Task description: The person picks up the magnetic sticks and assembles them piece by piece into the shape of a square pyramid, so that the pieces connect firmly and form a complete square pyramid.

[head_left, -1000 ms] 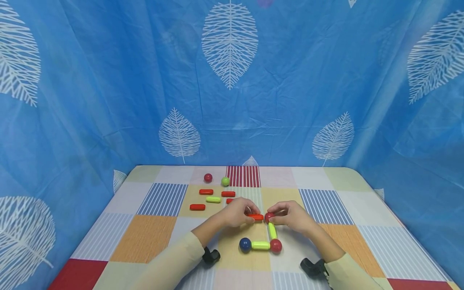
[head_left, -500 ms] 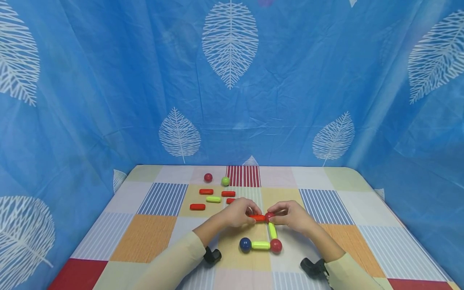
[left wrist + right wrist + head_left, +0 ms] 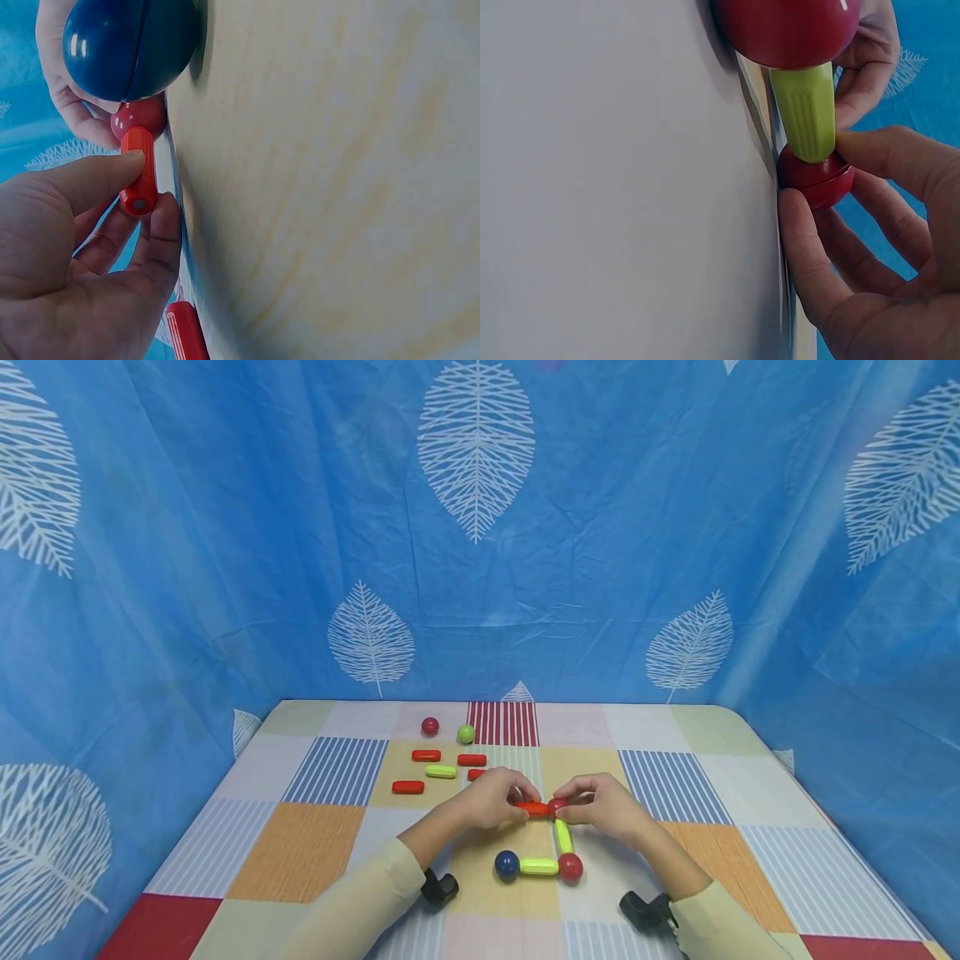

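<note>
My left hand (image 3: 497,799) pinches a short red rod (image 3: 139,169) between thumb and fingers; its near end bears a small grey dot. The rod's far end touches a red ball (image 3: 815,178), which my right hand (image 3: 603,807) holds with its fingertips. From that ball a yellow-green rod (image 3: 564,837) runs toward the near side to a second red ball (image 3: 570,867). Another yellow-green rod (image 3: 538,867) extends left from there to a dark blue ball (image 3: 507,866). Together they form an open, angular chain on the table.
Beyond my left hand lie several loose red rods (image 3: 408,787) and a yellow-green rod (image 3: 441,772). A red ball (image 3: 430,726) and a green ball (image 3: 466,734) sit farther back. Blue curtains (image 3: 585,568) surround the patchwork-covered table (image 3: 300,843).
My left hand has shifted slightly right with the red rod, closing the gap to the red ball; they now touch. My right hand stays in place on the ball.
</note>
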### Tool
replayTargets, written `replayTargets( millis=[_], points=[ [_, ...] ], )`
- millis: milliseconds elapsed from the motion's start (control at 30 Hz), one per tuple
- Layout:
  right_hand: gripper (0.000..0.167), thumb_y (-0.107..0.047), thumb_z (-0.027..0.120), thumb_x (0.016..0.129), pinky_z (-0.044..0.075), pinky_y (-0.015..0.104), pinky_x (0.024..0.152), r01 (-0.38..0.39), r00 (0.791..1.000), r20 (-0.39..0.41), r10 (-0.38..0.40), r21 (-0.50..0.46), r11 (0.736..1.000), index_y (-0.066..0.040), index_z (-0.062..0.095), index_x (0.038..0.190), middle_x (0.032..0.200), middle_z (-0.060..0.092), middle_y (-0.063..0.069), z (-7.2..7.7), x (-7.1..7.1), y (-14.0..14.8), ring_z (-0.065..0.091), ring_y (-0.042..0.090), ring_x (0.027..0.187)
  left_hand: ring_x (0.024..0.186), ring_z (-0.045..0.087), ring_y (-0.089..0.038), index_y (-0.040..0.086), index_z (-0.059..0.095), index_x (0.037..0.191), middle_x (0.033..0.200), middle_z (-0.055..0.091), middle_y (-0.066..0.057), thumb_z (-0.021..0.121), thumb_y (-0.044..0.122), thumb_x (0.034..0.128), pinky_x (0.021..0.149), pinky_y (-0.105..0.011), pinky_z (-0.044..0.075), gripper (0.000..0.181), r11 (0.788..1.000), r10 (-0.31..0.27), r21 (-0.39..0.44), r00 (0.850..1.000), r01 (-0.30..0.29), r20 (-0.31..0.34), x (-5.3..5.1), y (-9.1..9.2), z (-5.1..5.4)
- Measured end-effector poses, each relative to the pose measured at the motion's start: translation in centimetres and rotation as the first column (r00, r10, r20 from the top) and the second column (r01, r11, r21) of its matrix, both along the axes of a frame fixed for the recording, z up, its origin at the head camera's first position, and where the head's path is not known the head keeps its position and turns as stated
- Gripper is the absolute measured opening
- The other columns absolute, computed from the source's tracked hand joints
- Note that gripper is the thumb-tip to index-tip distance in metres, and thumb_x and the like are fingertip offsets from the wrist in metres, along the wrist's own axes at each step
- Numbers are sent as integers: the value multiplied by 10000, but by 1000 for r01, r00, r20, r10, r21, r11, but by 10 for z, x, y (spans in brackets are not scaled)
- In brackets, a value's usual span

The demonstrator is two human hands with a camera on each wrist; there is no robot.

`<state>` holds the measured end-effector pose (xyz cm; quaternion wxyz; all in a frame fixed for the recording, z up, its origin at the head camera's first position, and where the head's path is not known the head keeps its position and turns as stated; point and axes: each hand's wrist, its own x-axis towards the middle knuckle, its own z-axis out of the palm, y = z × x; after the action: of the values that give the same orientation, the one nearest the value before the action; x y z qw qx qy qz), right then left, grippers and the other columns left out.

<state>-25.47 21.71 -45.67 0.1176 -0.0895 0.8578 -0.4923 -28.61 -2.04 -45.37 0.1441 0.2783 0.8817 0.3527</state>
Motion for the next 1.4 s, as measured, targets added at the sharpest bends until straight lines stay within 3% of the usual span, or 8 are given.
replayTargets(
  millis=[233,433,533,633,767,967,1167,1400],
  points=[
    [223,-118,803,863,611,329,824,-23,1000,9,24,-41,999,-51,758,1071,1089,737,105,-1,-1,1,689,216,996,901,635,-73,184,776,1103,1010,722,77,806,137,879,833,-260,546,231,999,18,36,1000,-19,25,-7,-7,0],
    [215,-124,812,856,609,328,813,-15,1000,0,15,-19,1000,-67,764,1058,1069,751,87,1,-1,0,677,209,971,922,621,-130,137,755,1146,995,700,35,766,165,925,851,-302,564,223,984,143,104,990,-141,-9,-23,-23,5],
    [219,-108,809,854,604,334,799,-13,1000,-6,13,-20,1000,-62,764,1063,1075,750,96,2,1,0,672,209,962,948,610,-165,116,739,1160,1019,677,5,736,168,950,876,-322,580,217,960,248,143,968,-241,-28,-32,-32,11],
    [225,-101,807,853,599,336,792,-17,1000,-8,17,-21,1000,-57,762,1069,1085,745,103,2,1,0,668,210,961,979,610,-192,109,730,1164,1059,667,-26,726,171,957,900,-342,590,216,926,348,172,937,-336,-44,-41,-38,16],
    [216,-116,814,852,597,309,784,-21,1000,-5,21,-17,1000,-65,763,1056,1072,746,94,2,0,0,667,208,956,1013,618,-221,94,724,1169,1107,664,-60,724,164,956,917,-366,589,224,894,425,190,902,-405,-79,-54,-46,16],
    [206,-130,822,848,591,283,767,-18,1000,-1,18,-15,1000,-75,764,1038,1050,749,83,-2,-1,1,672,206,941,1086,619,-269,84,716,1212,1225,635,-101,715,152,960,907,-399,585,262,871,477,189,872,-453,-108,-69,-52,9],
    [209,-123,817,849,594,287,773,-24,1000,-1,24,-24,999,-65,761,1041,1055,748,92,-5,-2,2,680,203,946,1156,578,-282,125,697,1266,1314,585,-93,716,173,961,954,-408,579,310,844,530,144,844,-517,-77,-77,-52,5],
    [202,-126,819,849,584,293,761,-18,1000,1,18,-17,1000,-85,765,1039,1053,745,77,-5,-3,2,669,210,934,1136,562,-283,100,669,1313,1368,549,-136,722,127,952,1031,-427,551,366,858,513,77,856,-508,-70,-81,-49,0]
  ],
)
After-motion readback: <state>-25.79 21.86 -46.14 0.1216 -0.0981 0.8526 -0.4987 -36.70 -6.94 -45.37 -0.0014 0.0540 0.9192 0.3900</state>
